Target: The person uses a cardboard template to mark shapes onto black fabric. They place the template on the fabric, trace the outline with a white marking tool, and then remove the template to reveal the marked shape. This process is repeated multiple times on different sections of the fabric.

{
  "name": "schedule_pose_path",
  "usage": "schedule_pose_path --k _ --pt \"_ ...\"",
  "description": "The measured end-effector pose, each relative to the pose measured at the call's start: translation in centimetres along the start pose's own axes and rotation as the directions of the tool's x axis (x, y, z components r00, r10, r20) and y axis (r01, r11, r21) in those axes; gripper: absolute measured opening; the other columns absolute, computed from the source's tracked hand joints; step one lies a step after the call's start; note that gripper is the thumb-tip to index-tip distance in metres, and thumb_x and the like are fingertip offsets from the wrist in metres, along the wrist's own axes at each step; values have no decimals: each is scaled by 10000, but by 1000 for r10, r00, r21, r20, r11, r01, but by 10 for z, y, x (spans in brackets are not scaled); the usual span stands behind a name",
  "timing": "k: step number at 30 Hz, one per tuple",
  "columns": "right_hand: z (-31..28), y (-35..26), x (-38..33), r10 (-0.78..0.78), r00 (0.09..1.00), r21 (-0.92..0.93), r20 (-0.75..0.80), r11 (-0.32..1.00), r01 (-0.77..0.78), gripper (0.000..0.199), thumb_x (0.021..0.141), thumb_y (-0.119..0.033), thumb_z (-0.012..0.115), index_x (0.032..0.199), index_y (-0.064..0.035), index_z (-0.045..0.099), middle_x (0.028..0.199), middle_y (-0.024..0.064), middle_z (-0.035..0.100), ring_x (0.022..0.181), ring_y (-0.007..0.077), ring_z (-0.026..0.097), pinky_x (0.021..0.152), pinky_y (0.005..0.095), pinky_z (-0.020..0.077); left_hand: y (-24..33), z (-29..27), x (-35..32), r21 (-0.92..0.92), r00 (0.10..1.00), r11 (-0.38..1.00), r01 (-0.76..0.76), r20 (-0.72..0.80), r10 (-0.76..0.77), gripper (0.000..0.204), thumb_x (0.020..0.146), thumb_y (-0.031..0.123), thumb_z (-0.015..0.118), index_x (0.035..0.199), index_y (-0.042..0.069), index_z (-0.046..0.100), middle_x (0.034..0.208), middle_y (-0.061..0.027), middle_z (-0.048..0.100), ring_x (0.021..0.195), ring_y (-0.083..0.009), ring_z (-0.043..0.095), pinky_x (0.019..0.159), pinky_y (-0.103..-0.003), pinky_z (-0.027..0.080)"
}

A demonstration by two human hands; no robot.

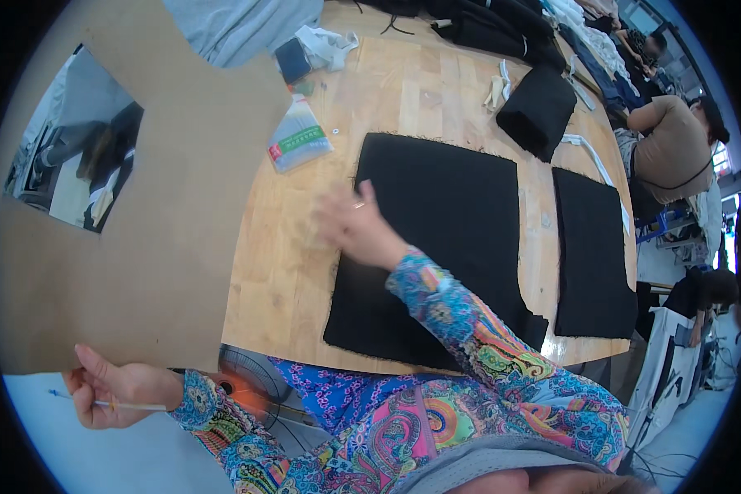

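My left hand (pixel 123 393) is closed at the lower edge of a big brown cardboard sheet (pixel 193 230), thumb on top. A thin white pen-like stick (pixel 140 406) is also in its fingers. The sheet has a cut-out opening and covers the left of the view. My right hand (pixel 358 226) is over the left edge of a black fabric panel (pixel 445 222), thumb apart and fingers stretched out but blurred by motion. I see nothing held in it. The panel lies flat, with frayed edges and a notch at its lower right corner.
On the wooden table (pixel 288 272) lie a second black panel (pixel 597 255), a folded black bundle (pixel 538 111) and a clear plastic packet (pixel 299 140). Grey cloth (pixel 247 25) and black garments (pixel 502 33) are at the back. A person (pixel 675 148) sits at the right.
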State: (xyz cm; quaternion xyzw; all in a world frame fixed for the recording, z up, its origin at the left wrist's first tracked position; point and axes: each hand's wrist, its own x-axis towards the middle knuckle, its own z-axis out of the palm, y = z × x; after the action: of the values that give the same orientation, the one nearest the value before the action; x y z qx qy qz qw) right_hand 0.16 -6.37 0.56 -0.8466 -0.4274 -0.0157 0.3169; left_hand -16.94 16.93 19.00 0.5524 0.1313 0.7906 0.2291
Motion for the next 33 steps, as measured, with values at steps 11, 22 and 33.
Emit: schedule_pose_path --k 11,22,33 --pt "-279 80 -163 211 511 -163 -833 789 -592 446 939 -223 553 1340 -41 481 1443 147 392 1394 275 248 1133 398 149 22 -19 -3 -282 968 931 231 162 -191 95 929 17 542 924 51 453 1025 -115 548 924 -178 549 846 -304 475" --pt "-276 110 -160 575 818 986 -5 138 -91 774 941 -585 326 1409 30 290 1405 158 423 1287 258 426 1066 379 361 37 11 -80 -287 392 307 907 842 -370 93 903 1 498 921 81 452 942 -20 463 884 -110 446 857 -271 374" --pt "-265 89 -258 609 743 945 276 -30 -326 846 881 -696 268 1443 -63 274 1261 121 558 1006 202 624 841 349 527 43 25 -269 358 -203 344 868 889 -411 201 828 -12 646 848 73 465 875 15 530 697 -44 407 666 -197 393"
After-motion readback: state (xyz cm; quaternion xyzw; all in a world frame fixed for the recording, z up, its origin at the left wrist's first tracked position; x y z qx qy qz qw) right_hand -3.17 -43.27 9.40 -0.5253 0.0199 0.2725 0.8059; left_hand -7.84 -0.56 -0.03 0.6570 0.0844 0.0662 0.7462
